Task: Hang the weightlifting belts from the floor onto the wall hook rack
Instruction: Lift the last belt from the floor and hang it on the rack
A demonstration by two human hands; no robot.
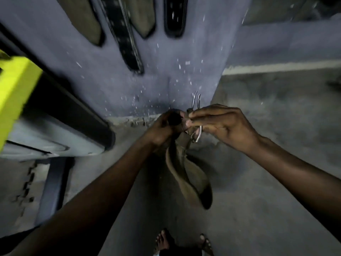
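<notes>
**Belt in hand, buckle end being readied for the hook**

Both hands hold one olive-brown webbing weightlifting belt [186,174] in front of the blue-grey painted wall [160,71], above the grey concrete floor [258,191]. Left hand [162,128] is closed round the strap near its top. Right hand [221,124] pinches the bright metal buckle loops [198,133] with its fingers [191,120]; the rest of the belt hangs slack below. Higher on that wall, several dark and olive belts [129,43] already hang; the hook rack itself is out of view.

Judged step: lifted, not yet hung. Next move likely calls for raising the buckle end and slipping a loop over a free hook.
</notes>
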